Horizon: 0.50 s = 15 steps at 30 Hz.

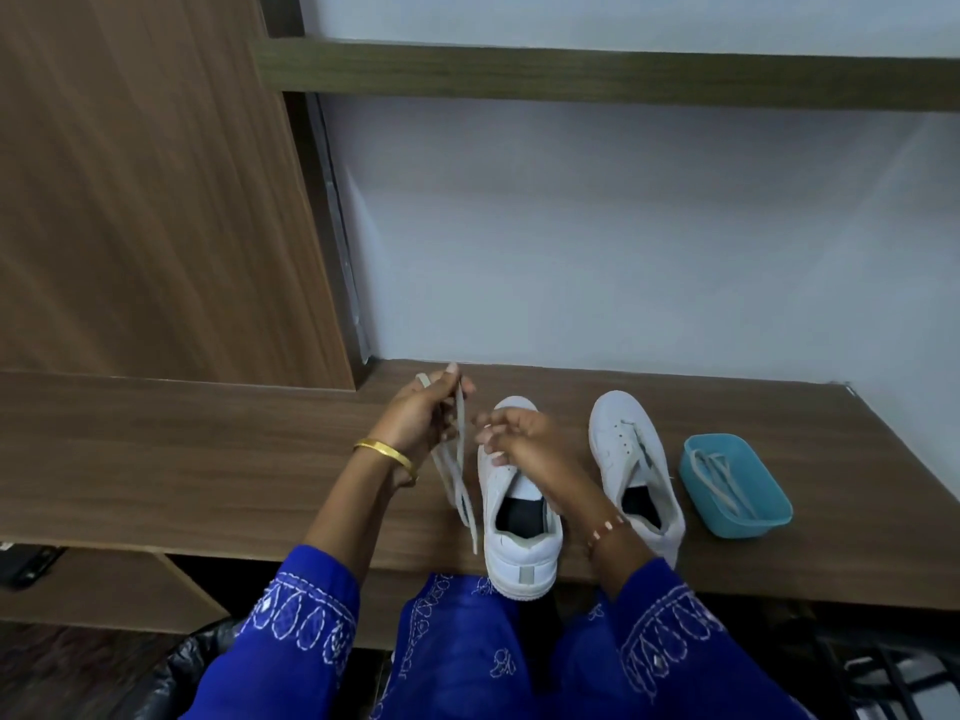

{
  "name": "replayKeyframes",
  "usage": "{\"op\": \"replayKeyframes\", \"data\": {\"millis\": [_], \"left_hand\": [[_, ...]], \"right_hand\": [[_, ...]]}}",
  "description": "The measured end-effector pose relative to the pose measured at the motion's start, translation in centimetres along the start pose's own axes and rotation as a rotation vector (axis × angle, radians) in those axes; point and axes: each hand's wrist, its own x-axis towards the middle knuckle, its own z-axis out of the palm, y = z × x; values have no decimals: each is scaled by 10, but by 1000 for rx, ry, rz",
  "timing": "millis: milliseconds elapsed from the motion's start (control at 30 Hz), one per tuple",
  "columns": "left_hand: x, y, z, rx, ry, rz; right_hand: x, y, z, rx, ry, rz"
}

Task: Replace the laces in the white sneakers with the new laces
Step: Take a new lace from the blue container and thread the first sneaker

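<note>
Two white sneakers stand on a wooden desk (208,459), toes pointing away from me. The near sneaker (519,532) sits at the front edge with its heel over the edge. My left hand (421,413) is raised left of its toe and grips a pale lace (460,475) that hangs down in loops beside the shoe. My right hand (514,433) rests over the near sneaker's eyelet area with curled fingers; what they hold is hidden. The second sneaker (634,459) stands to the right, still laced. A blue tub (769,517) holds another pale lace (719,478).
A wooden panel (156,200) rises at the left and a shelf (571,75) crosses the wall above. A black bin liner (171,667) sits on the floor at lower left. A dark rack (893,678) shows under the desk at right.
</note>
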Motion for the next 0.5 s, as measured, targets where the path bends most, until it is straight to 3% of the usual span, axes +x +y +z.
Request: {"op": "replayKeyframes", "data": {"millis": [133,267,367,500], "left_hand": [[5,2,4,-154,-23,-6],[7,7,5,-303,-15,-75],[10,15,-4,-368,87,-84],[15,20,-23,-450,188,-117]], "right_hand": [[-6,17,14,-67,-186,-14],[-2,5,16,-93,-140,-103],[-3,0,4,-106,-150,-123],[-1,-1,-15,92,-114,-63]]}}
